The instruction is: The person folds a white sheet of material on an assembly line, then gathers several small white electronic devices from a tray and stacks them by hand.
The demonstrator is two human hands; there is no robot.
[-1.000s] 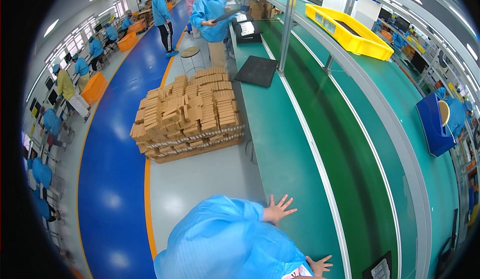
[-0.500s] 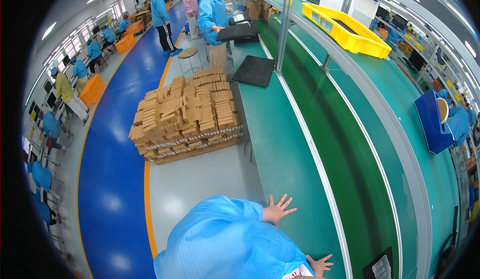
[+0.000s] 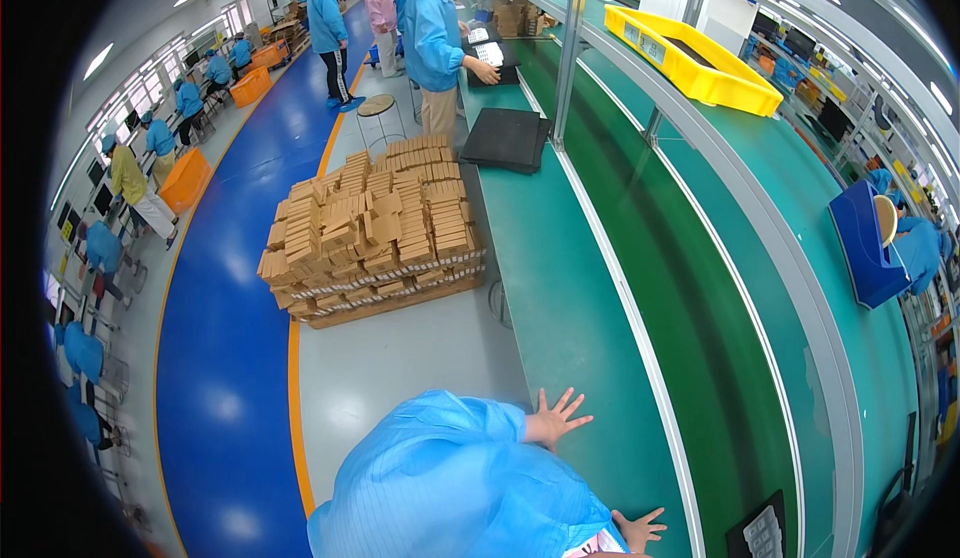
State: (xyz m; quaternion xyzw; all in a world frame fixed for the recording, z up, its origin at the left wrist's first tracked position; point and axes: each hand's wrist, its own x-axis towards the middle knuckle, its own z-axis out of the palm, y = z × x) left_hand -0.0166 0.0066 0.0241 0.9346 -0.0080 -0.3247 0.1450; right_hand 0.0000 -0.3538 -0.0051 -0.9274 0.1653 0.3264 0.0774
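Note:
My left hand point(image 3: 558, 419) lies on the green tabletop point(image 3: 575, 288) near its edge, fingers spread, holding nothing. Lower down, my right hand point(image 3: 640, 531) rests on the same surface with its fingers apart and nothing in it. Both arms are in loose blue sleeves point(image 3: 450, 488). To the right of my right hand, a black tray with pale pieces point(image 3: 760, 533) sits on the dark green belt, partly cut off by the lower edge of the view.
Flat black trays point(image 3: 505, 140) lie stacked farther up the table. Beside them a co-worker in blue point(image 3: 435, 43) touches a black tray with white pieces point(image 3: 488, 55). Small cardboard boxes point(image 3: 375, 218) stand piled at left. A yellow bin point(image 3: 690, 58) sits beyond the metal frame.
The co-worker's black tray has come down onto the one lying on the table, and that hand now reaches to the tray of white pieces. My hands have stayed in place.

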